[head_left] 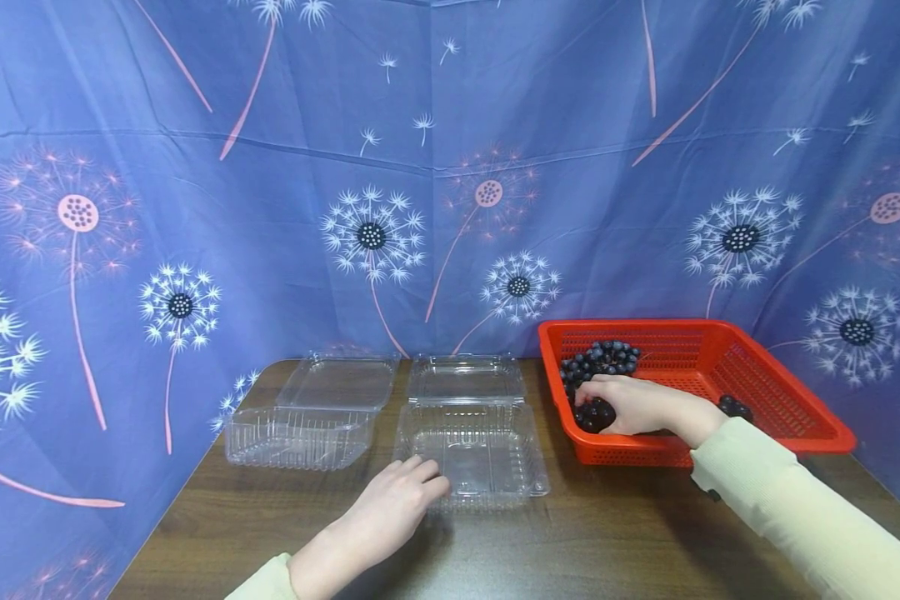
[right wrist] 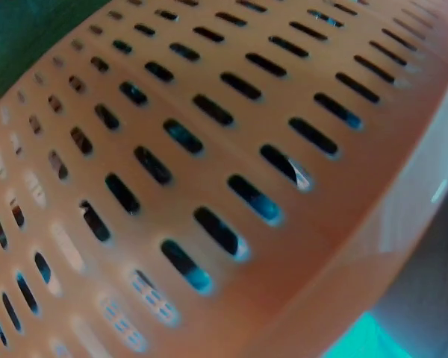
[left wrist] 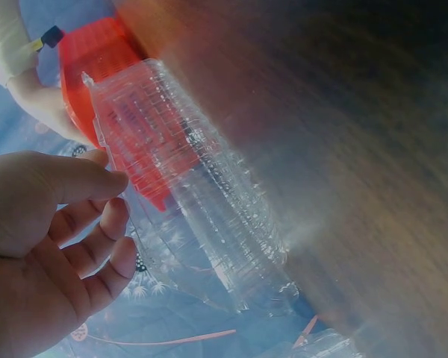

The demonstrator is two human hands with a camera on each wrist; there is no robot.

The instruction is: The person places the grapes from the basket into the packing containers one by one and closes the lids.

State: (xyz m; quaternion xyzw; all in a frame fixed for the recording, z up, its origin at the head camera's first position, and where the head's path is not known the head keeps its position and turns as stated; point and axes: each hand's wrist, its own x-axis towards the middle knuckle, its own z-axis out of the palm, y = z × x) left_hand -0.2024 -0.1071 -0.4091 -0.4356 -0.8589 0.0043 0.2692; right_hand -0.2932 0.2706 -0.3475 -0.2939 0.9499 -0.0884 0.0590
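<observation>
In the head view, my right hand (head_left: 637, 406) reaches over the near side of a red plastic basket (head_left: 783, 367). Its fingers curl round dark grapes (head_left: 594, 414) at the basket's left end; their tips are partly hidden. More dark grapes (head_left: 606, 357) lie behind that hand. My left hand (head_left: 401, 500) is at the front left corner of a clear, lidded plastic container (head_left: 487, 492) whose lid stands back. The left wrist view shows that hand's (left wrist: 67, 231) fingers loosely bent with nothing between them, close to the container's rim; contact cannot be told.
Left of the middle container stands a second clear container (head_left: 296, 437) with its lid folded back. A few dark grapes (head_left: 735, 407) lie at the basket's right side. A blue dandelion-print cloth (head_left: 435, 250) hangs behind the wooden table (head_left: 570, 542). The basket's slotted wall (right wrist: 231, 149) fills the right wrist view.
</observation>
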